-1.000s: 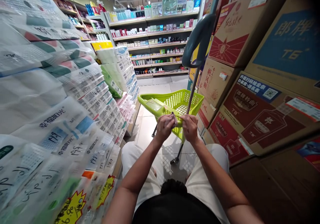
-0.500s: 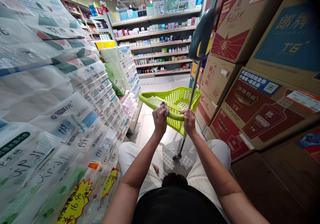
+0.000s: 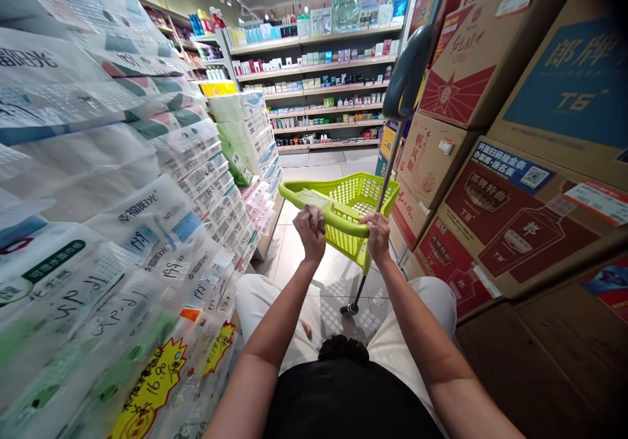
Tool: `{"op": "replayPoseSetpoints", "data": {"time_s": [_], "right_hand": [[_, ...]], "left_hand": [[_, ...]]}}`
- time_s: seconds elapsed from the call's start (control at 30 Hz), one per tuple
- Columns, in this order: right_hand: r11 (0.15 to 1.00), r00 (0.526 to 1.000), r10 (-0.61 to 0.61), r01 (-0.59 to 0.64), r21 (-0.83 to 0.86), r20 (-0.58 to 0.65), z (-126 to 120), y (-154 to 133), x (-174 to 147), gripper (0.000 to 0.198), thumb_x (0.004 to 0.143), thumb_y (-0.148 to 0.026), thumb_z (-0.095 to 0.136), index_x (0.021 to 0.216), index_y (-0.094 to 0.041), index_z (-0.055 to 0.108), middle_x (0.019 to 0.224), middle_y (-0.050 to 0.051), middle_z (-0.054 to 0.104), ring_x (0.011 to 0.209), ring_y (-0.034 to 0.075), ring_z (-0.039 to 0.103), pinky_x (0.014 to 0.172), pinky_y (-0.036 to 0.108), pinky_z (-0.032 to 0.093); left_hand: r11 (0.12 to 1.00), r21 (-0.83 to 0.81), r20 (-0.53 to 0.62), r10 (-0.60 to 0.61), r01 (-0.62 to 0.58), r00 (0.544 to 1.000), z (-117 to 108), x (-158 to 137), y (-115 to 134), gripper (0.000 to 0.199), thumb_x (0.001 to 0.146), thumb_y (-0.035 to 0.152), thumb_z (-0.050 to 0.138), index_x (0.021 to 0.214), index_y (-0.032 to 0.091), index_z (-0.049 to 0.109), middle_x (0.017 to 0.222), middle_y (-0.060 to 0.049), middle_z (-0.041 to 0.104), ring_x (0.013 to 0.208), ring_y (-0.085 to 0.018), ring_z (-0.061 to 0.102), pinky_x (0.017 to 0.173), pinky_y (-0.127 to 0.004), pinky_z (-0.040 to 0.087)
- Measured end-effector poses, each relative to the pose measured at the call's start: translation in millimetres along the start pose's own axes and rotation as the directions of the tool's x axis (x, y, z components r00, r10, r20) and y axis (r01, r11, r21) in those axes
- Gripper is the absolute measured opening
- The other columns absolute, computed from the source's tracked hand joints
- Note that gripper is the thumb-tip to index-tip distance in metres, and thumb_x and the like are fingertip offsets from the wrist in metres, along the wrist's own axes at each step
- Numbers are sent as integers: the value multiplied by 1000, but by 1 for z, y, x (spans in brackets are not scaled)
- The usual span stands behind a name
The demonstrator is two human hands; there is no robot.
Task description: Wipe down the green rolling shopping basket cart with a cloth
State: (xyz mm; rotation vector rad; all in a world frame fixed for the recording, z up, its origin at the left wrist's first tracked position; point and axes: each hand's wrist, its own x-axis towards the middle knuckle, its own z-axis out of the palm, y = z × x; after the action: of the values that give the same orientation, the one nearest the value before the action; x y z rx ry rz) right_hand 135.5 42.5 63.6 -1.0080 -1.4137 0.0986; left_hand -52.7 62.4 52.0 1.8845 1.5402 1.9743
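Observation:
A lime-green plastic shopping basket (image 3: 343, 250) with lattice sides is in front of me, its near rim towards my body. My left hand (image 3: 312, 237) is closed around a crumpled greyish-pink cloth (image 3: 314, 216), beside the left part of the rim. With my right hand (image 3: 377, 235) I grip the right end of the rim, right where a grey pole (image 3: 387, 167) passes. That pole carries a dark loop-shaped handle (image 3: 406, 76) higher up and ends in a black foot (image 3: 349, 309) near the floor. Whether my fingers also wrap the pole is hard to see.
Stacked packs of tissue paper (image 3: 201, 177) crowd the left side, with yellow price tags (image 3: 152, 386). Cardboard cartons (image 3: 530, 210) are piled on the right. Shelves of small boxes and bottles (image 3: 318, 89) cross the far end of the tiled aisle (image 3: 284, 256).
My left hand with the cloth has shifted slightly left and down, away from the rim's middle. My right hand stays on the rim. The whole view has shifted slightly.

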Motion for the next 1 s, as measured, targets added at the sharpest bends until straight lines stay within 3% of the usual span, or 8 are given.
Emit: {"op": "replayPoseSetpoints", "data": {"time_s": [0.13, 0.2, 0.33, 0.47, 0.63, 0.73, 0.83, 1.0], "right_hand": [[1000, 1000, 28, -28, 3, -15, 2, -2, 0, 33, 93, -33, 34, 67, -26, 53, 70, 3, 62, 80, 23, 60, 88, 40, 42], [1000, 999, 30, -30, -5, -23, 4, -3, -2, 32, 93, -33, 34, 67, -26, 53, 71, 3, 62, 80, 23, 59, 88, 40, 42], [1000, 999, 8, -8, -6, -44, 3, 2, -6, 32, 93, -33, 34, 69, -26, 54, 73, 2, 63, 80, 23, 60, 89, 40, 42], [1000, 999, 1, -1, -21, -32, -7, 10, -6, 34, 93, -33, 34, 69, -25, 56, 73, 2, 63, 81, 22, 60, 89, 40, 41], [999, 1000, 5, -6, 41, 10, -21, 19, 0, 32, 91, -30, 39, 67, -25, 59, 72, 1, 63, 82, 22, 59, 91, 40, 40], [997, 998, 12, -17, 81, 56, -25, 22, 5, 31, 90, -29, 41, 67, -25, 60, 75, 2, 65, 82, 22, 60, 92, 40, 41], [995, 998, 14, -20, 97, 62, -30, 25, 10, 31, 89, -30, 41, 66, -25, 60, 75, 2, 66, 83, 22, 59, 91, 40, 42], [1000, 991, -11, 9, 21, 137, -45, 25, 21, 33, 90, -26, 37, 69, -24, 63, 76, 3, 69, 83, 21, 61, 92, 39, 41]], "left_hand": [[931, -113, -144, -361, 347, 921, 5, 31, -5, 40, 103, 21, 46, 141, 18, 35, 144, -22, 47, 139, -25, 50, 119, -44, 41], [897, -176, -151, -432, 406, 889, 6, 28, 0, 43, 104, 24, 46, 144, 18, 30, 146, -22, 46, 138, -24, 52, 118, -44, 43], [982, -156, -88, -123, 108, 989, 0, 6, 15, 34, 101, 30, 56, 132, 21, 49, 141, -18, 51, 137, -27, 53, 117, -46, 44], [988, 18, 85, 154, -156, 984, -9, 25, 19, 28, 95, 23, 61, 123, 23, 65, 139, -16, 56, 136, -31, 51, 115, -51, 43], [946, 317, 274, -22, -68, 962, -7, 103, 5, 34, 90, 12, 57, 118, 25, 69, 133, -11, 67, 128, -32, 57, 111, -54, 42], [938, 324, 502, -60, -124, 863, -6, 137, 0, 25, 90, 18, 61, 112, 24, 71, 119, -8, 73, 111, -29, 65, 102, -46, 48], [945, 306, 606, -103, -112, 789, -6, 148, -1, 21, 92, 30, 62, 110, 23, 70, 104, -7, 75, 96, -25, 68, 84, -36, 52], [946, 297, 581, -71, -130, 811, -4, 138, 1, 22, 94, 33, 60, 113, 23, 68, 107, -6, 75, 97, -23, 68, 83, -32, 50]]}}
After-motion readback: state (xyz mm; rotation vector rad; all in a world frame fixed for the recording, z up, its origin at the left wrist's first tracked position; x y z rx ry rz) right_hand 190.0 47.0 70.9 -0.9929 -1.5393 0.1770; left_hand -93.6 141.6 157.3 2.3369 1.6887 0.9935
